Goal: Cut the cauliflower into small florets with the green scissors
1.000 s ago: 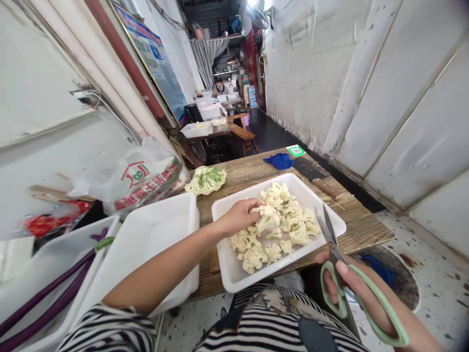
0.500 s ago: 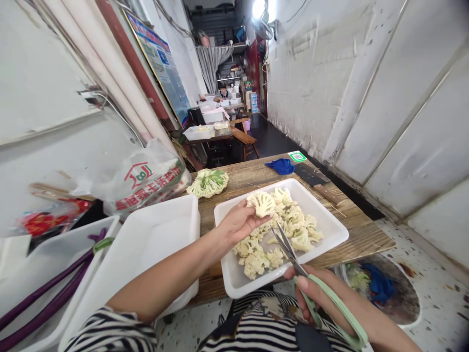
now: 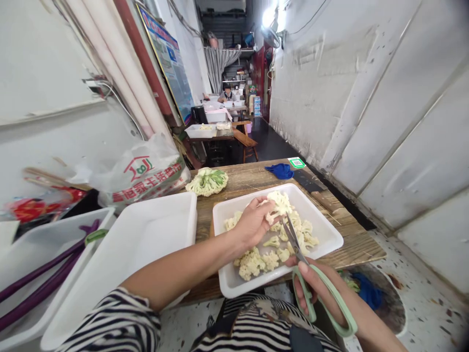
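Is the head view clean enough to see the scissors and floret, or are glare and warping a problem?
Head view: scissors and cauliflower floret read sharp over the white tray; the lamp glares only far down the corridor; wide-angle distortion bends the walls at the edges.

Left hand (image 3: pixel 252 226) raised with fingers curled; right hand (image 3: pixel 322 293) gripping low.

— Since a second ago, we lifted a white cauliflower floret (image 3: pixel 277 204) out of the pile in our left hand (image 3: pixel 252 226).

— And we swung the green-handled scissors (image 3: pixel 315 278) in our right hand (image 3: pixel 322 298) in, blades now touching the floret's stem.
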Available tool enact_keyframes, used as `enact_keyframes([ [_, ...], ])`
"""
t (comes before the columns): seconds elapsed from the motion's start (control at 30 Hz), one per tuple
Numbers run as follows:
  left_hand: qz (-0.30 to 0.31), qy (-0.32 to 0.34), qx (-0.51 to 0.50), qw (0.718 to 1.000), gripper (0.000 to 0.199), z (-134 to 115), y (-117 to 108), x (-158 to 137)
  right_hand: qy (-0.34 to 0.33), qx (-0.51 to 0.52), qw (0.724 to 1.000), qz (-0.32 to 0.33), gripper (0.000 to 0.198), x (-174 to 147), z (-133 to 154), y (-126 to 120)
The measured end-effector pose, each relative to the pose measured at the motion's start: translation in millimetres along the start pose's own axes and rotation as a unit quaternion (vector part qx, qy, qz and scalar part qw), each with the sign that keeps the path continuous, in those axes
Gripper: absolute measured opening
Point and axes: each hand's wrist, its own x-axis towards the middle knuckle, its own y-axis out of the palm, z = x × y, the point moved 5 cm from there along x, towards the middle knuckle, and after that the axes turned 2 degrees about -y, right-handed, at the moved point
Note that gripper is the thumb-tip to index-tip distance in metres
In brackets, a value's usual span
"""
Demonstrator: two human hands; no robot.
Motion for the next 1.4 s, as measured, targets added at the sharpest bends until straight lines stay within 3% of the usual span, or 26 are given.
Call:
enact_keyframes([
  [0.2, 0.013, 0.091, 0.116, 0.989, 0.034, -1.6, 2.8, 2.0, -0.007, -0.022, 1.000, -0.016, 0.049, -3.0, -4.5, -8.4],
  [0.37, 0.012, 0.165, 0.198, 0.966, 0.029, 0.6, 1.6, 0.7, -0.018, -0.025, 0.999, -0.011, 0.049, -0.4, -7.1, -13.2],
  [0.6, 0.044, 0.163, 0.199, 0.965, 0.028, 12.8, 4.7, -5.6, -0.030, -0.037, 0.999, -0.022, 0.052, -1.5, -2.5, -13.9],
  [0.8, 0.047, 0.210, 0.237, 0.947, 0.028, 11.7, 5.2, -8.7, -0.035, -0.044, 0.998, -0.042, 0.053, -2.1, -6.9, -14.9],
  [1.2, 0.025, 0.187, 0.217, 0.958, 0.026, 15.1, 7.8, -6.4, -0.015, 0.019, 0.993, -0.112, 0.055, 4.3, -13.3, -5.2],
  [1.3, -0.002, 0.134, 0.195, 0.972, 0.024, 17.9, 1.8, 3.9, -0.010, 0.044, 0.991, -0.124, 0.054, 11.6, -11.8, -8.2],
  [1.4, -0.040, 0.059, 0.140, 0.988, 0.018, 16.6, -8.5, 18.1, 0.007, 0.076, 0.995, -0.071, 0.049, 13.6, -18.9, -10.7],
])
